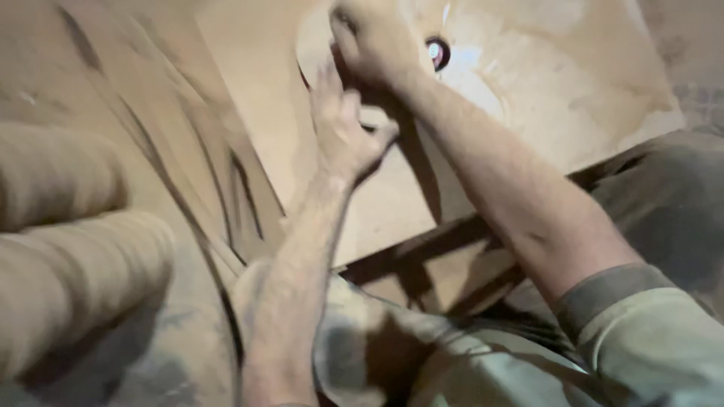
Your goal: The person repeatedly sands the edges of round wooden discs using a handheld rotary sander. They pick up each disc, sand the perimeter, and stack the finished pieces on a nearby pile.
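Overhead, a pale tan board [377, 196] was seen tilted across the middle of the view, with both bare arms stretched up to its far end. The right hand [373, 38] was closed in a fist around something small at the board's top; what it gripped was hidden by the fingers. Just beside that fist, a small round object with a dark red rim and a bright centre [437, 51] was set on the board. The left hand [343, 124] was held just below the right, fingers partly curled and thumb out, pressed against the board's surface; nothing could be made out in its grasp. To the left, two thick, dust-coloured rolls [68, 226] were stacked, blurred, in front of leaning sheets of the same tan board [151, 136]. Below the board, dark wooden bars [422, 260] were crossed beneath it. No labels or signs could be made out. Greyish-green sleeves [648, 339] and clothing filled the lower edge, and everything was bathed in warm, dim, dusty light.
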